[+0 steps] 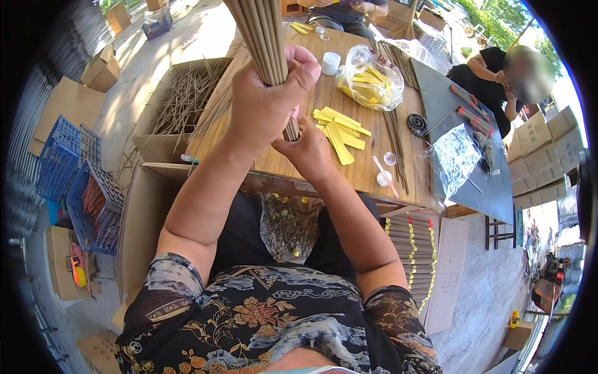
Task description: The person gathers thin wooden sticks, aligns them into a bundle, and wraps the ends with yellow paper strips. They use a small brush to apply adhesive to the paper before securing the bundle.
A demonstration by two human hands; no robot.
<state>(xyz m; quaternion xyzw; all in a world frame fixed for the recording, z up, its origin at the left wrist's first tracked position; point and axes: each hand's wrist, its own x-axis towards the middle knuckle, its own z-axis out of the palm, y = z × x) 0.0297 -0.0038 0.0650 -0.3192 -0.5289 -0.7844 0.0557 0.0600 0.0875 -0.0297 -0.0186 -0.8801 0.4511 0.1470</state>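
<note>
Tan thin sticks in a bundle (pixel 265 43), upright above the near table edge | left hand (pixel 268 103) wrapped tight round it | right hand (pixel 308 153) pinching the base, grip partly hidden | probably light, stiff, brittle; grip low, firmly

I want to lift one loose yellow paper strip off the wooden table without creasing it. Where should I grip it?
Pinch one long yellow paper strip at its near end, coming from the person's side: it lies flat on the wooden table, end pointing toward them.
</note>
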